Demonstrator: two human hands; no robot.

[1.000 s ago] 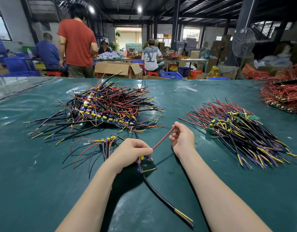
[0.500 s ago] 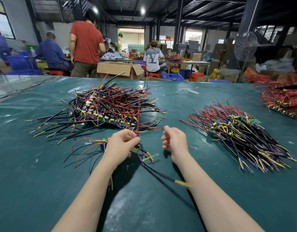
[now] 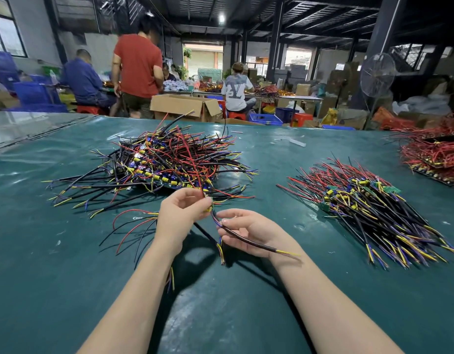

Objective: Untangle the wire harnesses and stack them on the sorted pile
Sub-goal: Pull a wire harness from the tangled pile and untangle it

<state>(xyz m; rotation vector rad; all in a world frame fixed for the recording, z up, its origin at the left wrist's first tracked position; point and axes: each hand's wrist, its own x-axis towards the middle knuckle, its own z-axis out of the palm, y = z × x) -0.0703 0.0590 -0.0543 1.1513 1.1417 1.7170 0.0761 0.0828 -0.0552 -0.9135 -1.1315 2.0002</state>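
Stretching across the whole foreground, a dark green, glossy worktop (image 3: 67, 277) is seen. On its left-centre part a large tangled heap (image 3: 169, 162) of black, red, yellow and blue wire harnesses is piled, with ends sticking out every way. Well apart to the right, the sorted pile (image 3: 361, 208) of like harnesses is laid with its black cables roughly parallel and fanned toward the near right. At the far right edge a red wire heap (image 3: 435, 152) is partly cut off by the frame.

Between the two piles, just in front of the tangled heap, the left hand (image 3: 179, 213) and the right hand (image 3: 248, 232) are raised above the worktop. One wire harness (image 3: 254, 242) is held between them. The grip of the left hand is clamped on its yellow-capped middle, from which a thin red wire is carried upward. The grip of the right hand, palm up, is closed round its black sheathed cable, whose yellow tip juts past the wrist.

Just left of the left hand a loose harness (image 3: 133, 221) with red and black wires is spread flat on the worktop.
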